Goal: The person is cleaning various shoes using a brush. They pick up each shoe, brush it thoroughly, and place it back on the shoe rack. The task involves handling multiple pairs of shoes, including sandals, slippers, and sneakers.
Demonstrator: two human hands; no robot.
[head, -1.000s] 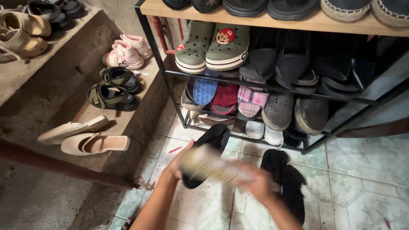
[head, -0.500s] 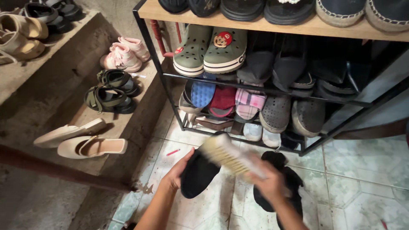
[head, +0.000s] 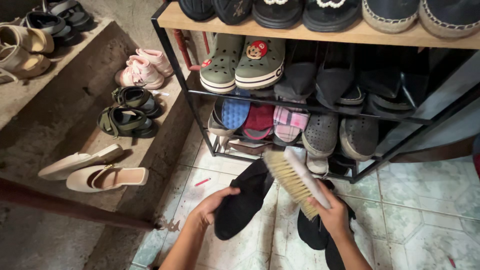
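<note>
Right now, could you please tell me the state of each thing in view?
Black fabric shoe: held up by left hand.
Pale-bristled scrub brush: gripped in right hand, clear of it.
Second black shoe: on tiled floor.
Metal shoe rack: full.

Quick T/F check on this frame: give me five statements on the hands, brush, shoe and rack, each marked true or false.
1. The left hand holds a black shoe. True.
2. The right hand grips a scrub brush with pale bristles. True.
3. The brush is lying on the tiled floor. False: it is held up in the right hand, above the floor.
4. A pair of green clogs sits on the shoe rack. True.
5. The pink sneakers sit on the rack's top shelf. False: they stand on a concrete step left of the rack.
</note>
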